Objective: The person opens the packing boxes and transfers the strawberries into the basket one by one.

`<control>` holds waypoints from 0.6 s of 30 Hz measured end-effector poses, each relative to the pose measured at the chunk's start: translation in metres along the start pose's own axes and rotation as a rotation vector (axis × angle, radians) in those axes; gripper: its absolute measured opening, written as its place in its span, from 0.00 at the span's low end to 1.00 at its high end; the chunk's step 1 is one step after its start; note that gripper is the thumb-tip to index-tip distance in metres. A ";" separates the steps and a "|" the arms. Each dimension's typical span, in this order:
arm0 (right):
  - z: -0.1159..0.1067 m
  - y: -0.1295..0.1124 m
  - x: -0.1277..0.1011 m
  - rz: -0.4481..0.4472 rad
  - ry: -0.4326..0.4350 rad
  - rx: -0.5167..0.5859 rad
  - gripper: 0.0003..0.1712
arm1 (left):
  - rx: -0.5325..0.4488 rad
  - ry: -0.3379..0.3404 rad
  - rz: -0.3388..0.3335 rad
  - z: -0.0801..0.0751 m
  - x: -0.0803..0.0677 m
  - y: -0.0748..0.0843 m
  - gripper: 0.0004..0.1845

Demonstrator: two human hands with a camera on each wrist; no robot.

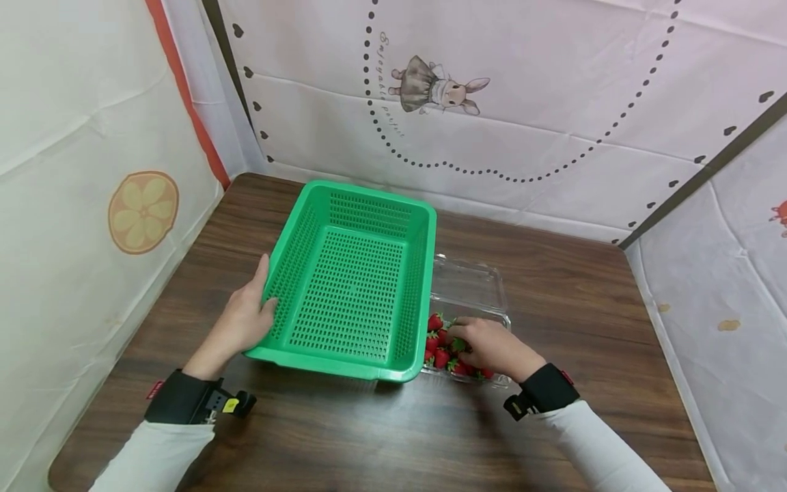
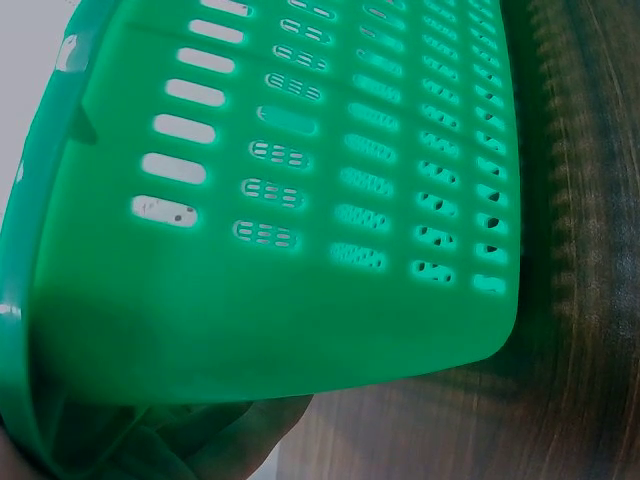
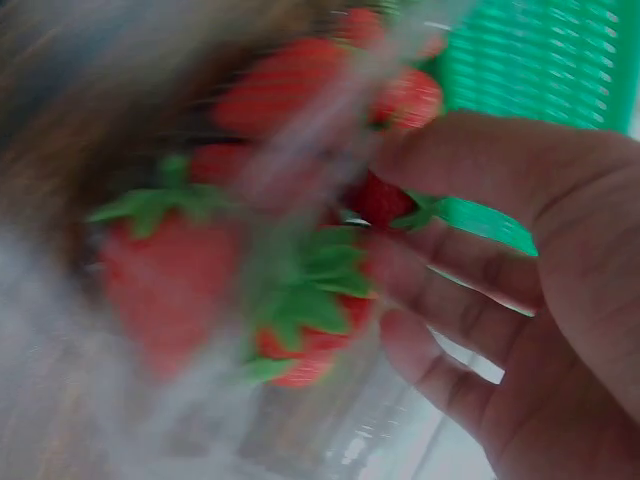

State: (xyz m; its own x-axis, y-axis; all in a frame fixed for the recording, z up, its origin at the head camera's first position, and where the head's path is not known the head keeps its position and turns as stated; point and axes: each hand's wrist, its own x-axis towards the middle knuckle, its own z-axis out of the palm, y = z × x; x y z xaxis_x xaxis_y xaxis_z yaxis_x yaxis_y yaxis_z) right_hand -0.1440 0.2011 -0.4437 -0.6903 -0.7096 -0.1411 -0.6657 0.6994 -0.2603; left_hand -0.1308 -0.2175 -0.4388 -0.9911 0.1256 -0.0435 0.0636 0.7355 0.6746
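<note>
My left hand [image 1: 247,316] grips the left rim of a green plastic basket [image 1: 352,372], its thumb over the inner side. The basket is slightly tilted, and its perforated wall [image 2: 270,320] fills much of the left wrist view. Beside the basket on the right, my right hand [image 1: 492,345] reaches into a clear plastic box [image 1: 505,321] of strawberries [image 1: 441,358]. Seen from the right wrist, the thumb and fingers pinch a dark red strawberry [image 3: 380,203]. Several other strawberries [image 3: 170,285] with green leaves lie around it, partly blurred.
The box's clear lid [image 1: 470,283] lies folded back behind it. Everything rests on a dark brown wooden table [image 1: 572,307]. White printed cloth [image 1: 541,89] hangs close behind the table and at both sides.
</note>
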 end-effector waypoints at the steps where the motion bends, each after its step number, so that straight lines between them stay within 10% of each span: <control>1: -0.003 -0.001 0.000 0.008 0.012 0.022 0.13 | 0.004 0.001 0.004 -0.001 0.000 0.000 0.42; 10: -0.039 -0.014 0.008 0.118 0.158 0.147 0.11 | 0.009 0.003 -0.006 -0.003 -0.001 0.000 0.42; 18: -0.060 -0.043 0.029 0.045 0.324 0.270 0.11 | 0.003 -0.009 -0.021 0.001 -0.001 0.001 0.42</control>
State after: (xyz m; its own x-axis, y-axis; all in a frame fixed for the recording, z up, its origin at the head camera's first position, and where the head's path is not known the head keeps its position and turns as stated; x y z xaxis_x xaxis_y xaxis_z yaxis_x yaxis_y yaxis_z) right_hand -0.1522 0.1557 -0.3797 -0.7992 -0.5849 0.1386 -0.5644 0.6508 -0.5078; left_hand -0.1298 -0.2161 -0.4388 -0.9911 0.1161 -0.0646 0.0429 0.7400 0.6713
